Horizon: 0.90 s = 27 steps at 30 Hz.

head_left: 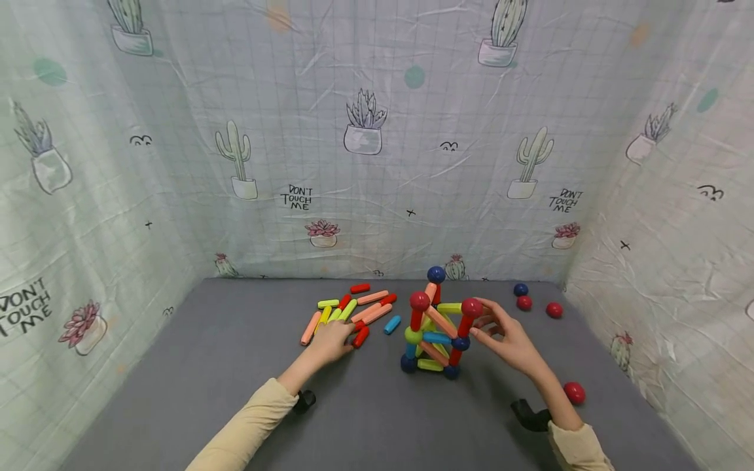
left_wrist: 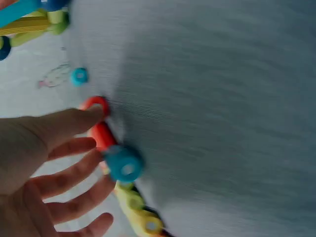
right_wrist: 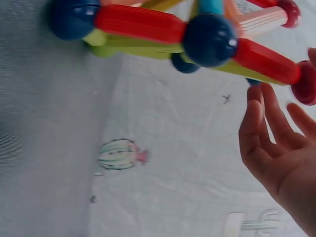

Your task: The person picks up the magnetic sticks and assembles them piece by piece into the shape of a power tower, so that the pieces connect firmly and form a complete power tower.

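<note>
A lattice of coloured rods and balls [head_left: 437, 338] stands upright on the grey table. My right hand [head_left: 505, 335] is at its right side, loosely extended fingers beside the top red ball [head_left: 472, 307] and the red rod below it. In the right wrist view one fingertip meets that red ball [right_wrist: 304, 83]; firm grip is not visible. My left hand [head_left: 331, 341] reaches over a group of loose rods. Its thumb touches the end of a red rod [left_wrist: 102, 133], with the other fingers loosely spread next to a blue rod [left_wrist: 124, 164]. Some rods are hidden beneath this hand.
A blue rod [head_left: 392, 325] lies between the group and the lattice. To the back right are a blue ball [head_left: 521, 290] and two red balls, one of them a red ball [head_left: 554, 310]. Another red ball [head_left: 574, 393] sits near the right forearm. Printed cloth [head_left: 377, 183] surrounds the table.
</note>
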Each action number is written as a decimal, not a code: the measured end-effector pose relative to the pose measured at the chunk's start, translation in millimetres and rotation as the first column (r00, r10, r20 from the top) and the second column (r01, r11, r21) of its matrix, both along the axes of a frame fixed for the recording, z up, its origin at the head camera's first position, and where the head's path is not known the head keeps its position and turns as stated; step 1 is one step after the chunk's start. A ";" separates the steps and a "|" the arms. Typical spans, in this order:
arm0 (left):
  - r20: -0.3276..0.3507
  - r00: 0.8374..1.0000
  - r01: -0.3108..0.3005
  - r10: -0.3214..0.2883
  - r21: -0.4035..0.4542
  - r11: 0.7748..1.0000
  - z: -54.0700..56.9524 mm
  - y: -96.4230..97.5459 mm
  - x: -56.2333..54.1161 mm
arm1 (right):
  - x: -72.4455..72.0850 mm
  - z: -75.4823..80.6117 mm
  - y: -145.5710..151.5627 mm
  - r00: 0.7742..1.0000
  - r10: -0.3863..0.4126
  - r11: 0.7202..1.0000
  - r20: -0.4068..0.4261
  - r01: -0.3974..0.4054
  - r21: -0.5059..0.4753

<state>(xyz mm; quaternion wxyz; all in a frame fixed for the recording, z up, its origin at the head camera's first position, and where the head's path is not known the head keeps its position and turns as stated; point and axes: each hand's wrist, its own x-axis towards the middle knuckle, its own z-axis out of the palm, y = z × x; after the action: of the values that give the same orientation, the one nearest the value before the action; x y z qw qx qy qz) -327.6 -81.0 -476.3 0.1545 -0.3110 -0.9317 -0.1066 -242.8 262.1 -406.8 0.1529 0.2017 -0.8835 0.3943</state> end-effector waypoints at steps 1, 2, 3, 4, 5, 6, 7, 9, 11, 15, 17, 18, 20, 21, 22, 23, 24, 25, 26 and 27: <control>-0.003 1.000 -0.010 0.010 -0.025 1.000 -3.8 -3.6 0.0 | 1.3 3.0 -1.0 1.000 -0.010 1.000 -0.027 0.009 -0.007; 0.004 1.000 -0.016 0.016 -0.038 0.999 -6.6 -6.6 0.2 | 2.5 6.0 -2.4 0.998 -0.019 1.000 -0.058 0.018 -0.013; 0.012 1.000 -0.022 0.023 -0.043 0.999 -8.4 -8.8 0.6 | 3.2 8.8 -3.9 0.996 -0.028 1.000 -0.086 0.026 -0.018; 0.028 0.999 -0.028 0.029 -0.036 0.999 -9.4 -10.5 1.1 | 3.8 11.2 -5.4 0.993 -0.036 0.999 -0.114 0.034 -0.016; 0.042 0.998 -0.036 0.038 -0.029 0.999 -10.2 -11.8 1.5 | 4.2 13.1 -6.8 0.989 -0.047 0.999 -0.140 0.047 -0.008; 0.061 0.997 -0.040 0.041 -0.012 0.999 -10.7 -12.6 1.6 | 4.3 14.5 -8.0 0.985 -0.058 0.998 -0.162 0.060 0.003; 0.079 0.996 -0.033 0.032 0.008 0.999 -10.8 -13.0 1.5 | 4.2 15.5 -9.0 0.982 -0.069 0.997 -0.178 0.072 0.011; 0.088 0.996 -0.033 0.031 0.022 0.999 -10.1 -13.1 1.7 | 3.3 15.9 -10.1 0.977 -0.086 0.995 -0.193 0.093 0.024; 0.105 0.994 -0.044 0.042 0.017 0.999 -9.0 -12.9 2.6 | 2.5 15.2 -10.4 0.976 -0.097 0.994 -0.196 0.105 0.033; 0.118 0.990 -0.078 0.082 -0.036 0.996 -6.7 -13.1 5.4 | 1.7 13.2 -10.2 0.976 -0.097 0.994 -0.196 0.105 0.032; 0.108 0.990 -0.079 0.086 -0.069 0.995 -5.7 -13.7 6.0 | 1.7 13.0 -10.5 0.976 -0.089 0.995 -0.200 0.096 0.028; 0.097 0.991 -0.080 0.088 -0.091 0.993 -5.4 -14.2 6.0 | 1.7 13.1 -10.8 0.976 -0.085 0.995 -0.202 0.092 0.026; 0.071 0.993 -0.081 0.091 -0.130 0.988 -4.2 -14.8 5.1 | 1.4 13.5 -11.1 0.975 -0.078 0.996 -0.207 0.084 0.021; 0.059 0.992 -0.103 0.114 -0.153 0.983 -3.5 -15.2 5.2 | 1.1 13.8 -11.2 0.975 -0.076 0.997 -0.209 0.081 0.019; 0.043 0.989 -0.131 0.140 -0.173 0.976 -2.7 -15.4 5.3 | 0.8 14.1 -11.3 0.975 -0.074 0.997 -0.209 0.080 0.018; 0.026 0.986 -0.158 0.165 -0.182 0.970 -1.7 -15.3 5.6 | 0.5 14.4 -11.5 0.975 -0.075 0.997 -0.208 0.080 0.018; -0.002 0.981 -0.189 0.192 -0.188 0.964 0.0 -14.9 6.1 | 0.2 14.6 -11.6 0.976 -0.076 0.996 -0.206 0.082 0.019; -0.038 0.977 -0.215 0.212 -0.181 0.960 2.6 -13.9 6.9 | 0.0 14.9 -11.8 0.976 -0.079 0.996 -0.204 0.085 0.021; -0.080 0.971 -0.236 0.225 -0.174 0.956 6.1 -12.6 8.5 | 0.2 15.5 -12.3 0.976 -0.082 0.996 -0.200 0.088 0.020; -0.109 0.966 -0.247 0.233 -0.142 0.959 10.5 -10.6 10.3 | 0.3 16.0 -12.8 0.977 -0.085 0.996 -0.197 0.091 0.021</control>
<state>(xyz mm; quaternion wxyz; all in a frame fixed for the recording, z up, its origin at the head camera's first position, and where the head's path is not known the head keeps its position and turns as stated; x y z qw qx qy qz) -317.3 -91.5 -465.7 0.1839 -0.2114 -0.9600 -0.0003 -242.5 249.3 -390.8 0.2533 0.2025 -0.8779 0.3524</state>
